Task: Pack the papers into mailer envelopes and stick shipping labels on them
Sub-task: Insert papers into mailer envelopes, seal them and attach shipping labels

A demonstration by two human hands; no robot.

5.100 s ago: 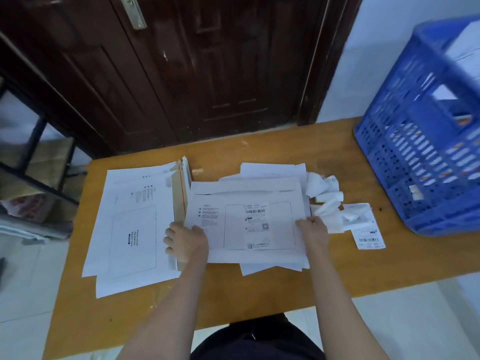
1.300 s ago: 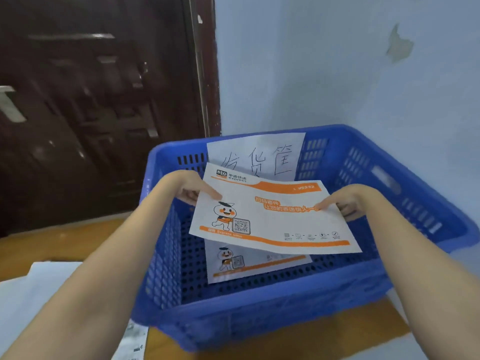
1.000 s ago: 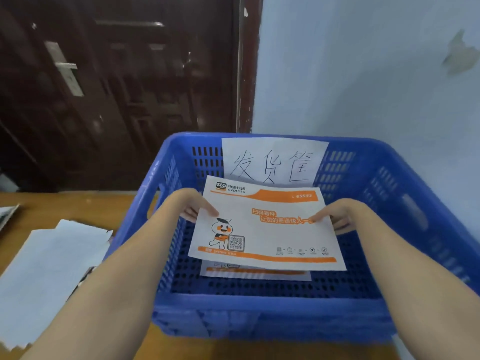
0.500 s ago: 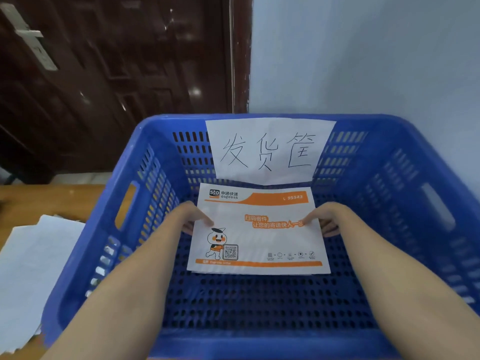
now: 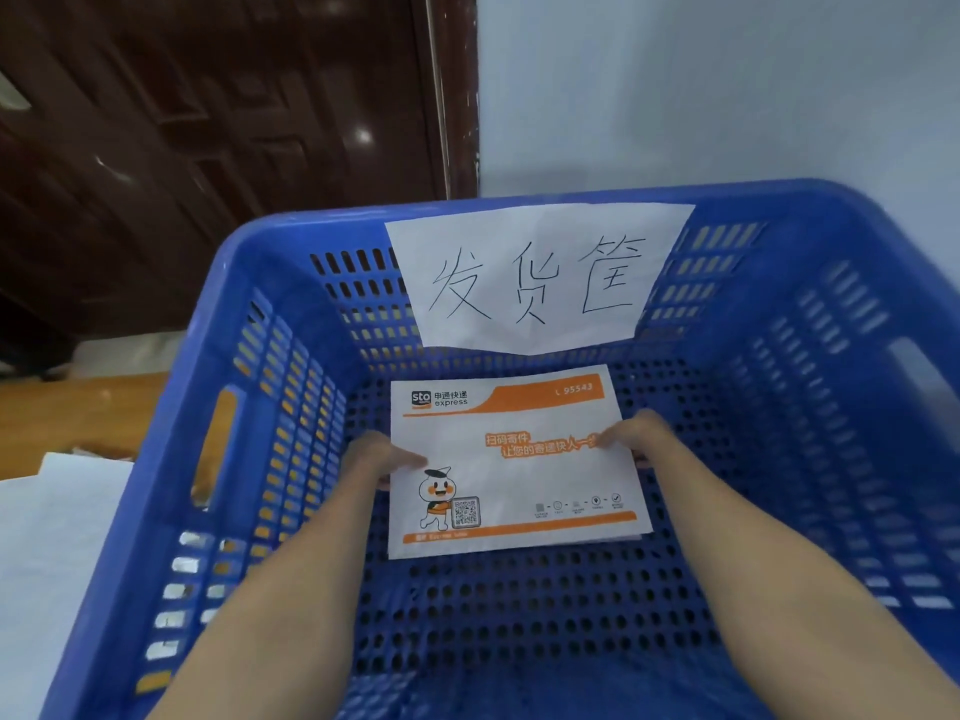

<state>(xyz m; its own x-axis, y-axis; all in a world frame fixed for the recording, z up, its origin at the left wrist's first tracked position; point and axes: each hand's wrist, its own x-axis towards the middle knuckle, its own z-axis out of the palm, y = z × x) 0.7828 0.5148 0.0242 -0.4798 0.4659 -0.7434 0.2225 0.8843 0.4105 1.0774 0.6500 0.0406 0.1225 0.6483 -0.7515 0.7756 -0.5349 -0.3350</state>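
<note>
Fingers (image 5: 402, 462) of the left hand (image 5: 371, 459) pinch the STO Express mailer envelope (image 5: 511, 462) at its left edge; right hand (image 5: 631, 433) pinches the right edge, thumb on top. Two-sided hold keeps the thin mailer flat and square while it lies on the floor of the blue plastic crate (image 5: 171, 449), probably atop another. Beyond it, a handwritten paper sign (image 5: 535, 278) on the far wall marks the crate.

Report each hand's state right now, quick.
Left hand: pinches the left edge of the white-and-orange printed mailer envelope inside the blue perforated plastic crate.
Right hand: pinches the envelope's right edge.
</note>
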